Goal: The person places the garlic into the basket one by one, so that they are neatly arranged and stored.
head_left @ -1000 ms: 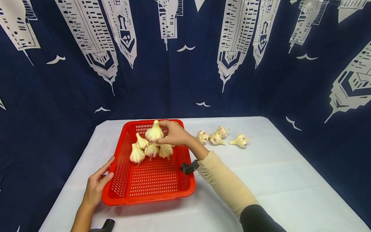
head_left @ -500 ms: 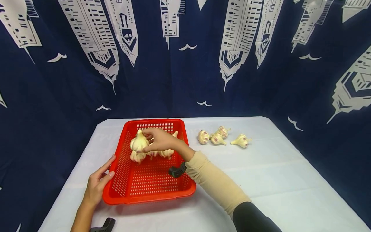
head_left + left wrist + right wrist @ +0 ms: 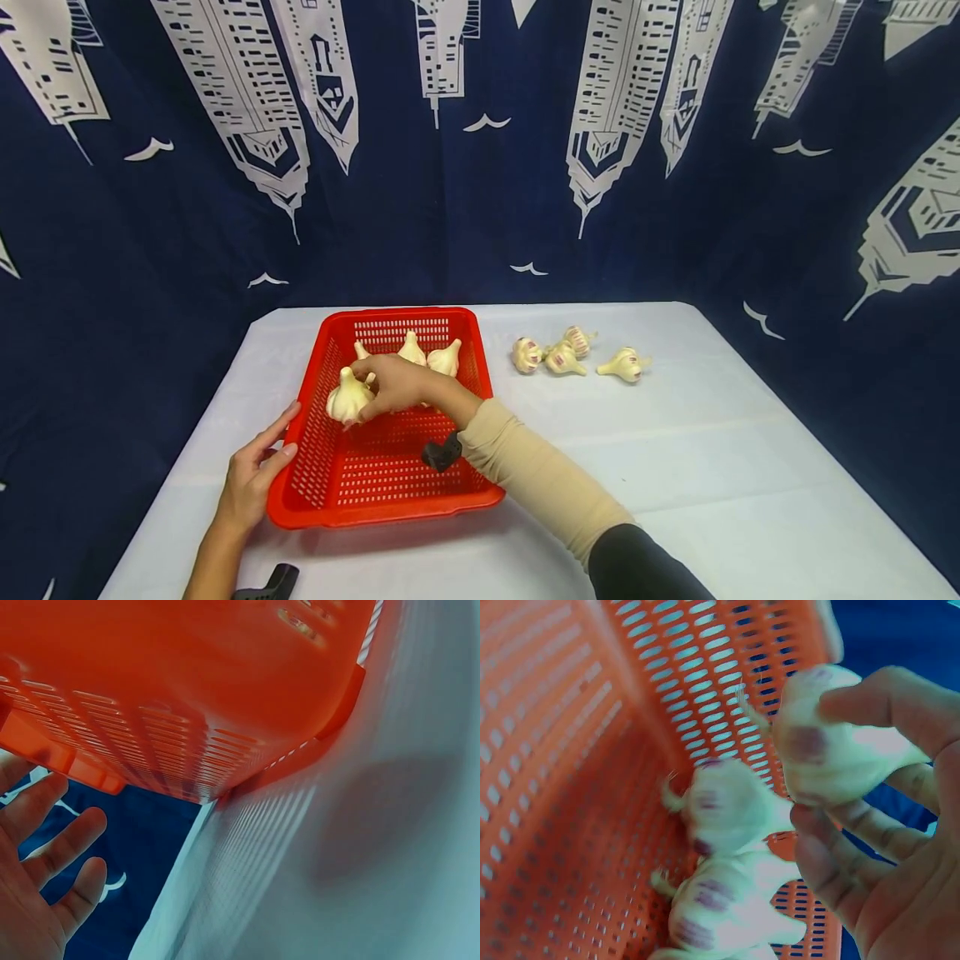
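Observation:
My right hand [image 3: 396,383] grips a garlic bulb [image 3: 347,398] at the left side of the red plastic basket [image 3: 390,512]. In the right wrist view, thumb and fingers pinch this garlic bulb [image 3: 817,742] from both sides, close above other bulbs [image 3: 727,806]. Several more garlic bulbs [image 3: 444,358] sit in the back half of the basket, partly hidden by the right hand. My left hand [image 3: 251,475] holds the basket's left rim, with thumb and forefinger at the edge. From the left wrist, the other fingers [image 3: 79,896] spread beside the basket's underside [image 3: 210,667].
Several loose garlic bulbs [image 3: 562,358] lie on the white table [image 3: 675,450], right of the basket. Behind the table hangs a dark blue cloth [image 3: 450,208] with white building prints. The basket stands tilted, its near edge raised and casting a shadow.
The right hand has carried its garlic bulb from the back of the basket leftward and toward the near side, lower now. Left hand, basket and loose bulbs stay put.

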Available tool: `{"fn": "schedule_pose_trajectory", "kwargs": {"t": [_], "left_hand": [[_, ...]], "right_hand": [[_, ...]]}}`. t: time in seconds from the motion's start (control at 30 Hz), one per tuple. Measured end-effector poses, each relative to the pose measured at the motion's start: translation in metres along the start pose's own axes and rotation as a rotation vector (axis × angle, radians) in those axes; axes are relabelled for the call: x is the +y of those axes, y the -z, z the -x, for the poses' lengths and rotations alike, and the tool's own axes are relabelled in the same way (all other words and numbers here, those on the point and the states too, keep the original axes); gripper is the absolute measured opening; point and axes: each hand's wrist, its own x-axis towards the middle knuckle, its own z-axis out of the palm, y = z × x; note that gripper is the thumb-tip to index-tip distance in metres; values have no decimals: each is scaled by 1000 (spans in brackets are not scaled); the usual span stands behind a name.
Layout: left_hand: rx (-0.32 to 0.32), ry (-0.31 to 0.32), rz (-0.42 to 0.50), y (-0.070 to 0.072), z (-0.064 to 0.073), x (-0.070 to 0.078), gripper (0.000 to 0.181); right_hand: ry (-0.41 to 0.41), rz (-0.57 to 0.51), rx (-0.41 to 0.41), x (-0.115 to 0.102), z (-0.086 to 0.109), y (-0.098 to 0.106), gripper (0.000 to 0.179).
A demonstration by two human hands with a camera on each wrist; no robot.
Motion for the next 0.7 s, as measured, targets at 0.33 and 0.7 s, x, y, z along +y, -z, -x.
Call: {"fn": "schedule_pose_trajectory", "kwargs": {"t": [0.33, 0.7], "left_hand": [[-8, 10, 16, -1, 1, -1, 48], [-8, 3, 5, 0, 0, 1, 47]], "right_hand": [[-1, 112, -99, 4, -3, -11, 52], [0, 156, -130, 5, -9, -20, 54]]}}
